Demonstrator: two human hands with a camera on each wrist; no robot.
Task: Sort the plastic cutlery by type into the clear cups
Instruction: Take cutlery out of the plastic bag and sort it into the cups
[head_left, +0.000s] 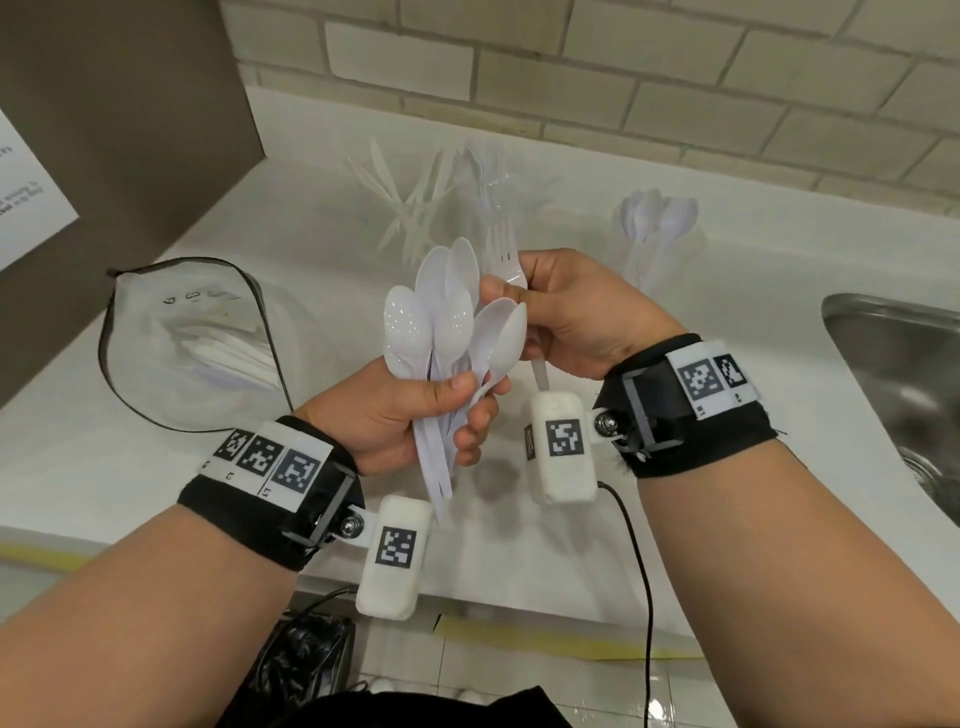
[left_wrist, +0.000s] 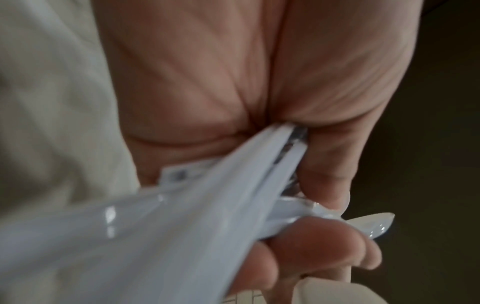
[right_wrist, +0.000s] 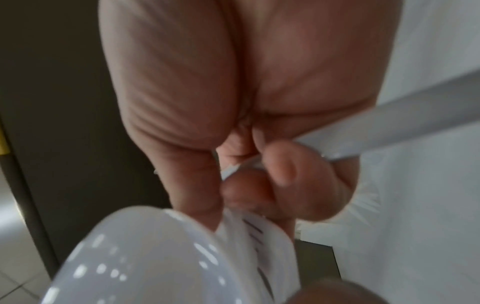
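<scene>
We gripped a bunch of spoons (head_left: 447, 332) in our left hand (head_left: 400, 415); our right hand (head_left: 576, 317), at three o'clock of them, pinched a fork (head_left: 511, 260); clear cups (head_left: 657, 234) stood at twelve o'clock.

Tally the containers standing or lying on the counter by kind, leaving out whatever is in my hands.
Clear cups: 3 (one with knives, one with forks, one with spoons)
Clear zip bag: 1
Total: 4
</scene>
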